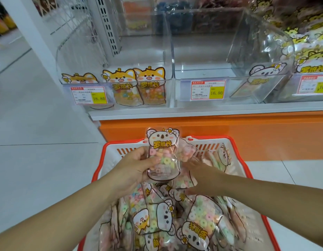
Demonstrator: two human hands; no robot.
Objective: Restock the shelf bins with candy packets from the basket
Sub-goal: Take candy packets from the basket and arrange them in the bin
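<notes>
An orange-rimmed white basket (235,142) below me is piled with several candy packets (198,214). My left hand (133,169) holds one koala-printed packet (163,153) upright above the basket's far end. My right hand (202,176) reaches into the pile just right of it, fingers spread over another packet; I cannot tell whether it grips anything. On the shelf, the left clear bin (117,73) holds three fox-printed packets (137,86). The middle clear bin (202,69) has a single koala packet (256,78) leaning at its right side.
A bin at the far right (311,51) is stacked with yellow cat-printed packets. Price tags (207,90) hang on the bin fronts. The white shelf edge (193,110) sits over an orange base panel (247,134). Grey tiled floor (39,142) spreads to the left.
</notes>
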